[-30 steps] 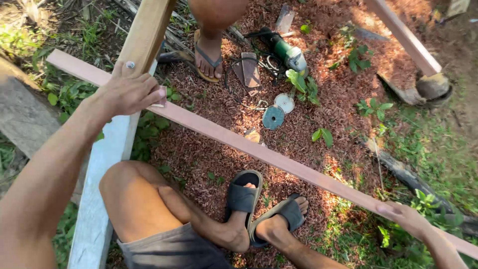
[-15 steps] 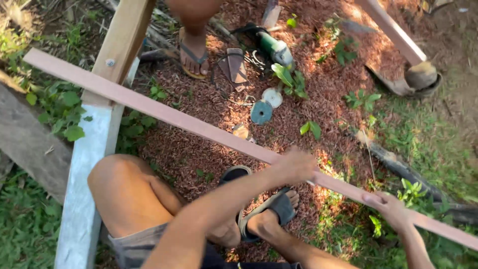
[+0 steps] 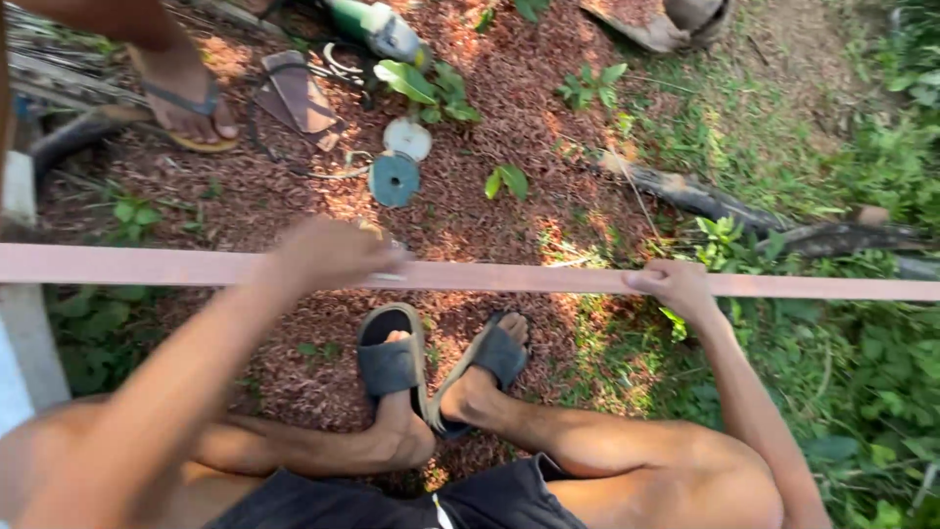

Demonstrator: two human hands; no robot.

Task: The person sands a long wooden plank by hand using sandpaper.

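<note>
Since half a second ago: left hand (image 3: 328,257) shifted leftward along the long pinkish wooden batten (image 3: 529,278), now left of centre frame; batten now level across the frame rather than slanting. Batten's long axis left to right, spanning both edges, above the crossed feet in dark slide sandals (image 3: 392,360). Left hand on top of the batten, motion-blurred; fingers apparently curled over its far edge around something small and pale, grip not resolvable, cannot tell. Right hand (image 3: 676,286) right of centre, fingers narrow, wrapped over the batten's upper face, thumb at the near edge, holding it. Both forearms reaching up from bottom of frame, left steeply diagonal, right nearly vertical. Batten directly under both palms; free length between the hands. Beyond, upper centre: teal grinding disc (image 3: 395,179) beside a white disc (image 3: 407,138), green-bodied angle grinder (image 3: 377,27) at top, another person's sandalled foot (image 3: 186,98) upper left. White-painted post (image 3: 24,343) lower left.
</note>
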